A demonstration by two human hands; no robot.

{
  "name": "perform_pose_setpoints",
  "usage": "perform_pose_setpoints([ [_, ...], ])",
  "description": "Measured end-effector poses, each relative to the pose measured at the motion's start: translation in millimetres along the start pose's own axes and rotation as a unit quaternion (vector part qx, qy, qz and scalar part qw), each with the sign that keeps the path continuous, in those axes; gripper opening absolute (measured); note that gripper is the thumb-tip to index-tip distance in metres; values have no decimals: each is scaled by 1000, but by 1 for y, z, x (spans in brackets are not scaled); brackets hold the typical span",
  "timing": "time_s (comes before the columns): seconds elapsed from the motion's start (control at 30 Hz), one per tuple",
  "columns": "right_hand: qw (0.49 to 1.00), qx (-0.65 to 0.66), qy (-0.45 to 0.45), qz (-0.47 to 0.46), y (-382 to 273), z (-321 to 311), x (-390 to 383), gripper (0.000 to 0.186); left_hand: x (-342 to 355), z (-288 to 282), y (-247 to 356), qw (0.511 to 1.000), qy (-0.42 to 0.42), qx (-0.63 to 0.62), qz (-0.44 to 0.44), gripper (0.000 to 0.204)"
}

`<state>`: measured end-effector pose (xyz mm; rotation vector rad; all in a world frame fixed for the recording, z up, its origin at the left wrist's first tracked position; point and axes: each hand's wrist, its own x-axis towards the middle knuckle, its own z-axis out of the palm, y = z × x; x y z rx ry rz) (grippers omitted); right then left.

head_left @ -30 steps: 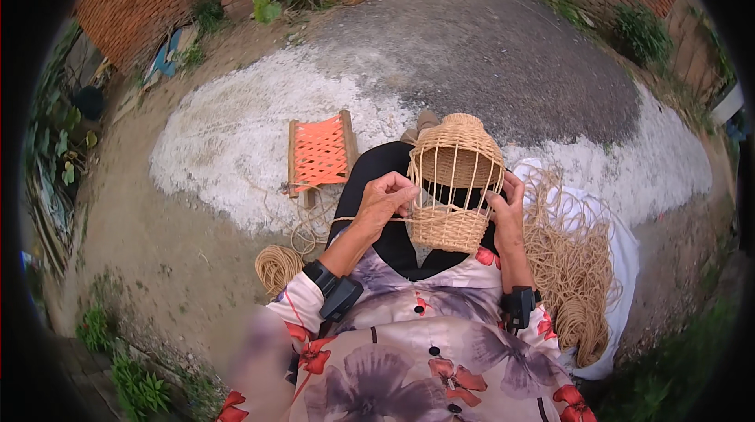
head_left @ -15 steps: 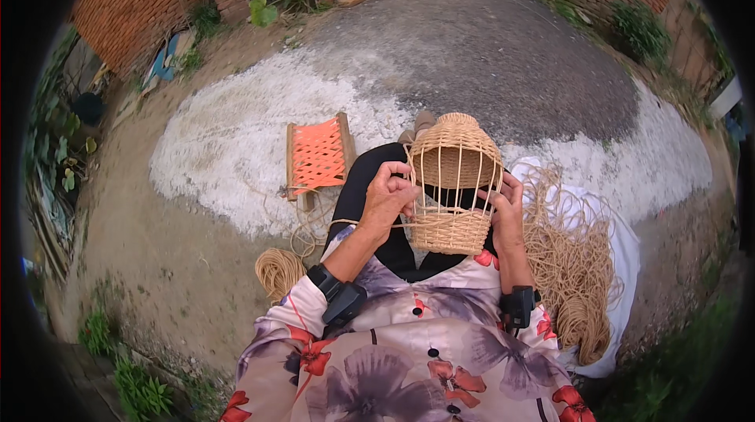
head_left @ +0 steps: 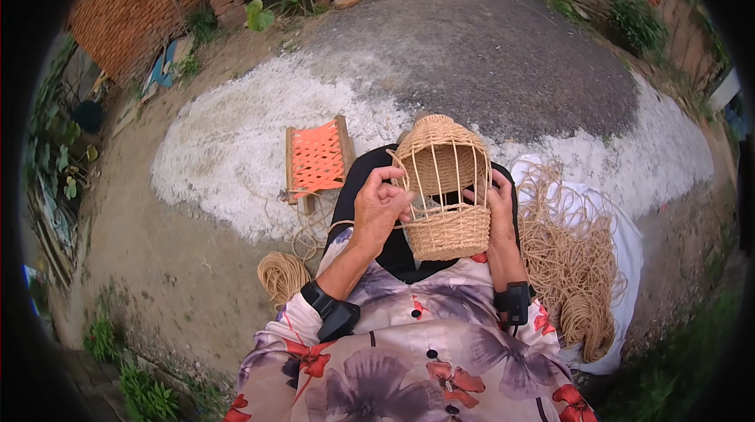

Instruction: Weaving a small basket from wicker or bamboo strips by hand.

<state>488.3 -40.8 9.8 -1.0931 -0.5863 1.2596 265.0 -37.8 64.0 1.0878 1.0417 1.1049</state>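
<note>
A tan woven basket [head_left: 450, 235] rests in my lap between my knees. Its lower band and rounded far end are woven, with bare upright stakes [head_left: 451, 180] spanning the gap between. At the basket's left side, my left hand [head_left: 379, 211] has thumb and fingers pinched on a cord [head_left: 395, 162], which curves up beside the outermost stake. A length of the same cord trails leftward under this hand. My right hand [head_left: 499, 216] is wrapped round the basket's right side; some of its fingers reach inside, behind the stakes.
Left of my legs sits a low wooden stool [head_left: 316, 156] with an orange webbed seat. A coil of cord [head_left: 281, 274] lies nearer me. To my right, a large tangled cord heap [head_left: 570, 257] covers a white cloth [head_left: 625, 245]. Pale and dark gravelly material [head_left: 495, 52] spreads ahead, toward brick walls.
The basket has shifted slightly left and turned a little. A bend of cord now shows above my left fingers. My right hand has moved left with the basket.
</note>
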Motion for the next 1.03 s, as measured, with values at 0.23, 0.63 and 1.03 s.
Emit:
perform_pose_setpoints([
  [0.23, 998, 62, -7, -2, 7, -3, 7, 49, -16, 9, 2, 984, 11, -173, 36, 27],
  [0.63, 993, 119, 16, -2, 0, -1, 7, 47, -32, -177, -18, 934, 141, -325, -49, 34],
  [1.03, 982, -135, 53, -123, -2, 18, 10, 64, -69, -264, -33, 850, 322, 413, -53, 43],
])
